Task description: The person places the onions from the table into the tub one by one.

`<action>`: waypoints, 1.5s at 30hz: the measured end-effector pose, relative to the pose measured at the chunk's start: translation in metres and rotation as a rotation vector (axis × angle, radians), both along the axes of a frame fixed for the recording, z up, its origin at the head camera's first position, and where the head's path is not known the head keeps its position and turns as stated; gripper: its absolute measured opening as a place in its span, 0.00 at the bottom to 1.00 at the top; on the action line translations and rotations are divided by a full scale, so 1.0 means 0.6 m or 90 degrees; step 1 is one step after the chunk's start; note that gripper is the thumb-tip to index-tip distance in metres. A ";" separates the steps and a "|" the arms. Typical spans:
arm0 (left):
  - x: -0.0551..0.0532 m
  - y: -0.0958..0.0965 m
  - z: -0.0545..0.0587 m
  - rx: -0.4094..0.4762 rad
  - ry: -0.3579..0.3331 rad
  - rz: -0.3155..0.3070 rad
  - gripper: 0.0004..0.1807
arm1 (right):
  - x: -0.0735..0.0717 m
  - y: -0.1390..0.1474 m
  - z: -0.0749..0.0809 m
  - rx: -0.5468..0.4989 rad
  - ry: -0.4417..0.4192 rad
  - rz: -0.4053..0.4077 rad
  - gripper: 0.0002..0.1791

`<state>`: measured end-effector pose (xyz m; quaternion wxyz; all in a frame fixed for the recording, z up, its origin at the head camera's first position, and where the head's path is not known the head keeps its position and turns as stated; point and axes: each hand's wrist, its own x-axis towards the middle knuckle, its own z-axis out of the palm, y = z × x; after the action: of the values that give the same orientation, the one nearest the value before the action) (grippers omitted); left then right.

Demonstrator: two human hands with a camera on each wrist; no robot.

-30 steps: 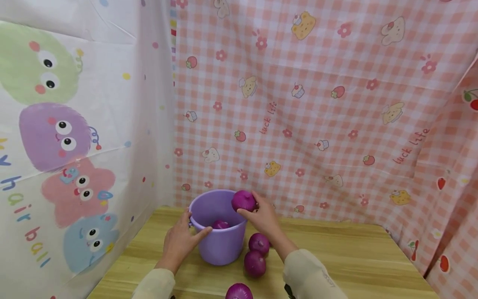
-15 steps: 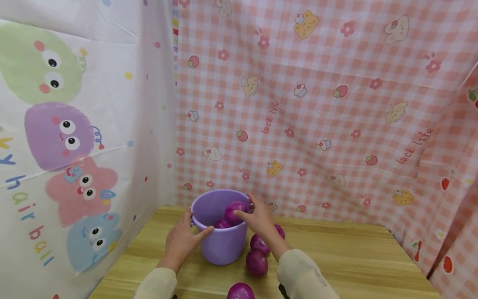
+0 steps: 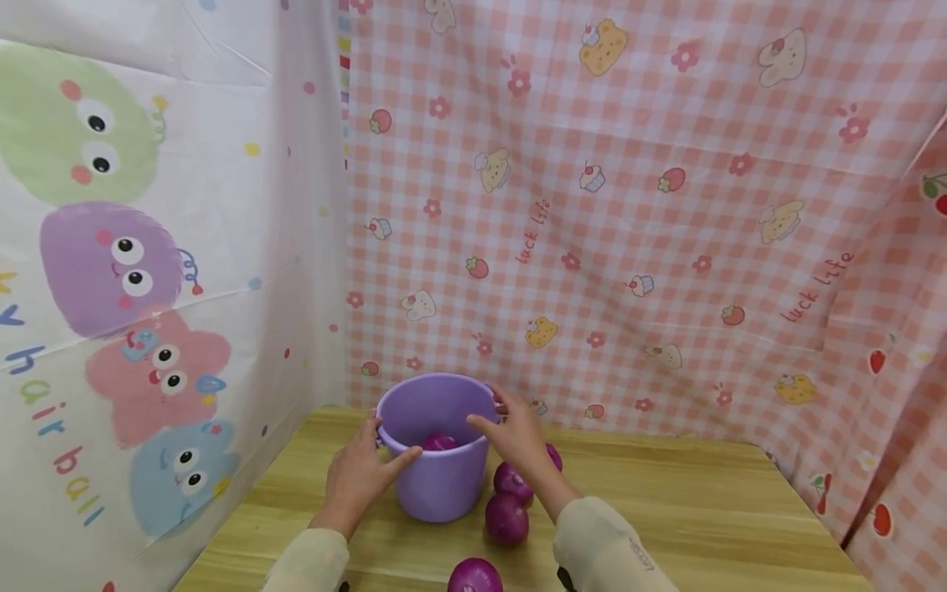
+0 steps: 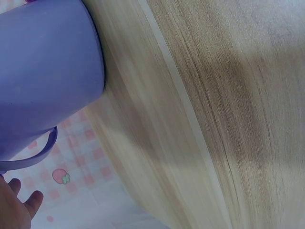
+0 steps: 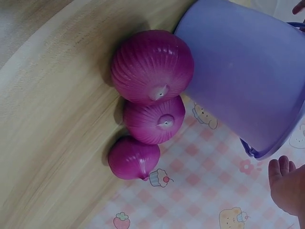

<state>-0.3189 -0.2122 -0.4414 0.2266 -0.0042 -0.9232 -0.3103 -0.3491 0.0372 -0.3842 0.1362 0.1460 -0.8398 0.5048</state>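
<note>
Pink gingham cloth (image 3: 636, 107) hangs behind; white cartoon-print sheet (image 3: 222, 164) on the left. Wood-grain table (image 3: 666, 526) below. Purple bucket (image 3: 441, 485) stands upright on it, between the hands. Cream sleeves (image 3: 607, 543) on both arms.

Left hand (image 3: 355, 477) holds the bucket rim: thumb over near edge, fingers round the left side. Left wrist view shows two loose fingertips beside the bucket's handle (image 4: 43, 151).

Right hand (image 3: 521, 436) is at the right rim, released: fingers extended, nothing in them, thumb over the opening. Can't tell if it touches the rim.

Red onions: one (image 3: 439, 442) visible inside the bucket, rest of the contents hidden by the wall. Three on the table in a row right of the bucket: near (image 3: 506, 520), middle (image 3: 510, 481), far (image 3: 555, 457), the last partly behind the right forearm. Fourth (image 3: 474, 577) is nearer the person, cut by the frame edge.
</note>
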 end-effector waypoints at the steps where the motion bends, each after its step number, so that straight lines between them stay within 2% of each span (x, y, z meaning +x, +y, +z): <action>1: 0.000 0.000 0.000 0.001 0.002 -0.001 0.62 | 0.001 0.001 0.000 0.000 0.000 -0.001 0.36; 12: -0.005 -0.002 -0.004 -0.007 0.005 0.004 0.63 | 0.012 0.006 -0.011 -0.018 0.049 0.023 0.35; 21: -0.001 -0.004 -0.005 0.001 0.002 0.005 0.61 | 0.020 0.020 -0.028 -0.019 0.075 0.036 0.32; 29: 0.000 -0.005 -0.004 -0.013 0.000 0.006 0.59 | 0.023 0.042 -0.045 -0.024 0.072 0.037 0.28; 35: -0.002 -0.003 -0.003 -0.010 -0.003 0.002 0.63 | 0.028 0.065 -0.059 -0.018 0.084 0.045 0.28; 45: 0.001 0.001 0.001 -0.008 -0.012 0.006 0.64 | 0.058 0.088 -0.088 -0.003 0.050 0.082 0.29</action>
<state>-0.3184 -0.2119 -0.4407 0.2196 0.0019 -0.9271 -0.3037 -0.3146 0.0898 -0.4372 0.1369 0.2192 -0.8215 0.5082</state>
